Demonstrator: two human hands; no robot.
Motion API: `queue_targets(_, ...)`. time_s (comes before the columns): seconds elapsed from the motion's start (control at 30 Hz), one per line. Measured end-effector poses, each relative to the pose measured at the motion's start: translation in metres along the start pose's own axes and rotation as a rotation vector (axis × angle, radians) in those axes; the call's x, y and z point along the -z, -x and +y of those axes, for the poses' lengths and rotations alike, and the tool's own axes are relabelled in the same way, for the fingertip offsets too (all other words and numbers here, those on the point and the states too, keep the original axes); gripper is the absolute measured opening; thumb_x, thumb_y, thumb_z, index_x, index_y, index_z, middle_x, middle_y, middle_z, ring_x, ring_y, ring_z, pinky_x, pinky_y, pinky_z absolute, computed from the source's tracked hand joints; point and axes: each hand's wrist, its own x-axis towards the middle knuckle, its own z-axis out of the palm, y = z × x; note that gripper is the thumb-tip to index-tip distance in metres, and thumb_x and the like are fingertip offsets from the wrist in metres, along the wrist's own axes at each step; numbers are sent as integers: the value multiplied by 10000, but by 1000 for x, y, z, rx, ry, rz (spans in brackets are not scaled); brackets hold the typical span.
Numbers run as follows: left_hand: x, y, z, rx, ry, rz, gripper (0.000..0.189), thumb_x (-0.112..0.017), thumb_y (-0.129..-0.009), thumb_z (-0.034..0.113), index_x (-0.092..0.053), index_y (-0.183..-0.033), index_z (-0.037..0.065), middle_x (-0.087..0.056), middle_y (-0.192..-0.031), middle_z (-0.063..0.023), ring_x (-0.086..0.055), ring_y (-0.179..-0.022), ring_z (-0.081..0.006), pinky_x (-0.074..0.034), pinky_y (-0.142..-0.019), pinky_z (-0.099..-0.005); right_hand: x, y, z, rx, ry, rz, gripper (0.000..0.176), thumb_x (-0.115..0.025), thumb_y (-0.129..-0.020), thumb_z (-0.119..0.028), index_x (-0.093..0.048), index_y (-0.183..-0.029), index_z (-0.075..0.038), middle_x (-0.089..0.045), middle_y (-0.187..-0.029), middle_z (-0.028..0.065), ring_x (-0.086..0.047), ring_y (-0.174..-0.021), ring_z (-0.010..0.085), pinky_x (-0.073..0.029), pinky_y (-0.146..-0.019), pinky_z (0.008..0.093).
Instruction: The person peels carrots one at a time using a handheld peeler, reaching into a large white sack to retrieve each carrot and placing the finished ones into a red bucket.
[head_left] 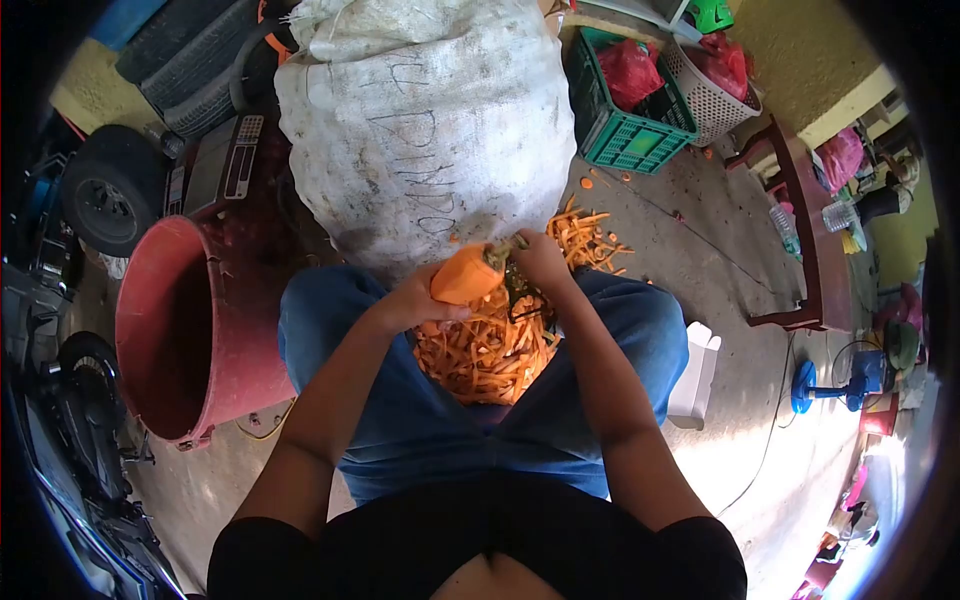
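Note:
My left hand [412,302] is wrapped round a thick orange carrot [465,277], its dark stem end pointing to the right. Close by that end is my right hand [541,262], fingers closed; what they grip, if anything, is too small to make out. Directly below both hands, between my knees, lies a heap of orange carrot peelings [480,365]. Something dark green [524,300] shows at the heap's upper right, partly hidden by my right hand.
A full white woven sack [430,130] stands in front of me. To the left is a red barrel [250,330]; more carrot scraps [590,240] lie on the floor at right. Further off are a green crate [640,148], a wooden frame [815,240] and a white box [695,380].

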Motion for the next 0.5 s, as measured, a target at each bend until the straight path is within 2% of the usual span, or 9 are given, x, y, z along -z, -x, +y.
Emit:
queue_targets(0.1, 2, -6, -10, -42, 151, 84, 333, -598, -678, 37, -439, -970, 14, -469, -570, -26, -451, -442, -74, -375, -405, -227, 12, 7, -10, 21, -112, 59, 259, -528, -745, -269, -551, -792, -16, -541, -680, 219, -527, -684, 367, -412, -609, 405)
queue_targets(0.17, -3, -12, -6, -40, 85, 331, 354, -589, -688, 11, -425, -1001, -2, -468, -587, -23, -441, -436, -66, -374, -406, -220, 18, 10, -23, 125, -317, 85, 212, -548, -733, -227, -549, -805, -28, -541, -657, 207, -533, -646, 356, -417, -577, 387)
queue_targets(0.27, 1, -19, -12, -80, -4, 436, 366, -609, -692, 47, -442, -1013, -1, -506, -657, -23, -436, -431, -63, -373, -396, -193, 21, 21, -41, 204, -147, 77, 174, -563, -704, -170, -538, -810, -34, -539, -624, 187, -535, -609, 346, -417, -546, 384)
queue_targets(0.5, -2, -21, -14, -94, -94, 423, 359, -601, -698, 42, -438, -1016, 6, -505, -662, -15, -434, -436, -50, -370, -385, -186, 19, 26, -45, 274, -45, 103, 170, -560, -652, -117, -526, -805, -52, -532, -594, 174, -533, -582, 342, -417, -526, 403)
